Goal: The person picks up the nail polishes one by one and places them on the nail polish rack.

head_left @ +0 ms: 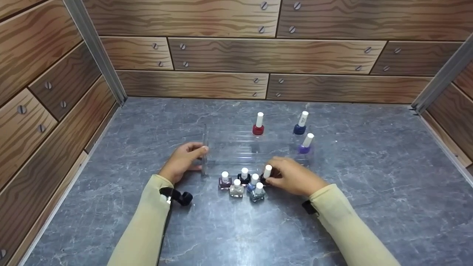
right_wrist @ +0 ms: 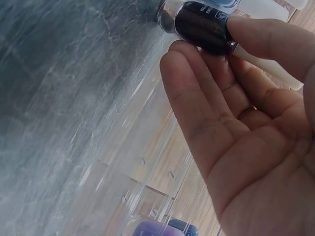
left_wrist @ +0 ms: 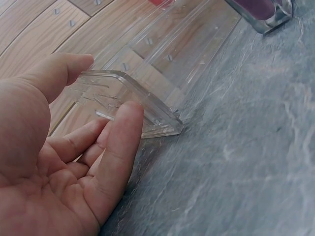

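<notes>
A clear stepped rack (head_left: pixel 236 149) stands mid-table. My left hand (head_left: pixel 183 159) grips its left side panel (left_wrist: pixel 142 98), thumb at the top edge and fingers along the side. With thumb and fingertips, my right hand (head_left: pixel 293 176) pinches a dark nail polish bottle (right_wrist: pixel 204 27) with a white cap, at the rack's front. Beside that bottle stand several more: dark purple (head_left: pixel 225 181), black (head_left: pixel 244 177), pale glittery (head_left: pixel 236 189), blue (head_left: pixel 253 181) and grey-teal (head_left: pixel 258 193). On the rack are a red bottle (head_left: pixel 258 129), a dark blue one (head_left: pixel 299 128) and a violet one (head_left: pixel 305 148).
The grey marbled table (head_left: pixel 369 166) is bounded by wood-patterned walls (head_left: pixel 221 55) at the back and both sides. Metal corner posts (head_left: pixel 97 51) rise at the back corners. A black camera strap (head_left: pixel 177 195) sits on the left wrist.
</notes>
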Tool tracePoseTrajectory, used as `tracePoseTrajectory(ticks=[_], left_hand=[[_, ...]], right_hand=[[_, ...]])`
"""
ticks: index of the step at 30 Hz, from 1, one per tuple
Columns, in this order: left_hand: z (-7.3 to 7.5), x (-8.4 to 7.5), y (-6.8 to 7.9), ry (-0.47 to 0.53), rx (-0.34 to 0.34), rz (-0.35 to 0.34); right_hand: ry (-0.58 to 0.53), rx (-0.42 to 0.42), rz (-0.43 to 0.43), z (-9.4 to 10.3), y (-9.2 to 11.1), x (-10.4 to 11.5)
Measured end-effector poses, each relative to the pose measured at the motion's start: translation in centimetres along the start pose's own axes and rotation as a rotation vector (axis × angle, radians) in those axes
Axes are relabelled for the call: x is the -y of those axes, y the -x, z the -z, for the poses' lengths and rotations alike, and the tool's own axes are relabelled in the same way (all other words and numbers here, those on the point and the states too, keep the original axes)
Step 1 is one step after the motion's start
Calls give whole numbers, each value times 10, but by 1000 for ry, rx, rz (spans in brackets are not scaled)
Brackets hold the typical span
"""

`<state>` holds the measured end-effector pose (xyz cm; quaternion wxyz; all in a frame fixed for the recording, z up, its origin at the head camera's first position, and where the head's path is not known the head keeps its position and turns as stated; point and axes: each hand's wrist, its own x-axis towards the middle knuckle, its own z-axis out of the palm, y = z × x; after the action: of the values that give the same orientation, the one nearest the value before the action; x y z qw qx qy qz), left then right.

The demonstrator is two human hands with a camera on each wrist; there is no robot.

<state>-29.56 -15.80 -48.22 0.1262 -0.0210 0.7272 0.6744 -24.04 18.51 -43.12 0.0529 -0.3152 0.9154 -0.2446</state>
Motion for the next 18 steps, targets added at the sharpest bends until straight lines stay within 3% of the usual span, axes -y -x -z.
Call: tracePoseTrajectory(ticks=[6, 18], left_hand=[[0, -2, 1, 6, -4, 5], [-1, -1, 2, 9, -5, 18]], right_hand=[[5, 18, -44, 2, 0, 2], [-5, 36, -42, 3, 1, -1]])
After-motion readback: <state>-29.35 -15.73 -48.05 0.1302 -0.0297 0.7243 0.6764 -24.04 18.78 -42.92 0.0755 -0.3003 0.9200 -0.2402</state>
